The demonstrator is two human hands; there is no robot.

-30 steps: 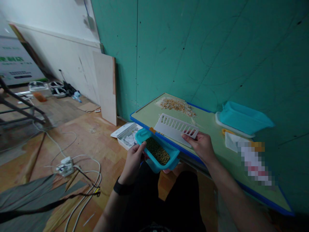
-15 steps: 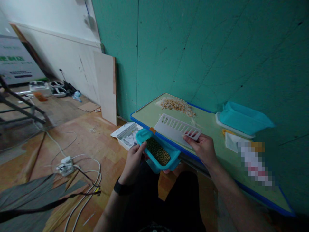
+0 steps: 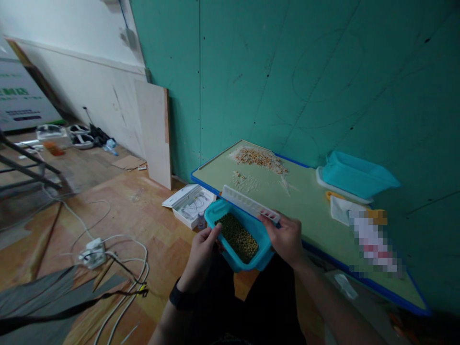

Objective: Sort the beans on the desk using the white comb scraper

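My left hand (image 3: 204, 249) grips the left rim of a turquoise plastic container (image 3: 265, 247), thumb over the edge. Inside it lie green beans (image 3: 230, 225) and yellowish soybeans (image 3: 246, 240). My right hand (image 3: 285, 237) is closed on the near end of a white slotted plastic board (image 3: 247, 203), which stands tilted along the container's far rim, by the table edge. On the table top (image 3: 305, 206), soybeans (image 3: 258, 157) are heaped with white grains, and a thinner scatter of white grains (image 3: 244, 181) lies closer to me.
A second turquoise container (image 3: 359, 175) sits on a white tray at the table's right, near a white packet (image 3: 339, 210) and a blurred-out package. An opened white box (image 3: 187, 218) is on the floor left of the table. Cables and a power strip (image 3: 94, 253) lie further left.
My right hand has drawn the slotted board off the table toward me and tipped it steeper, down to the container's far rim. The scattered grains beneath it now show.
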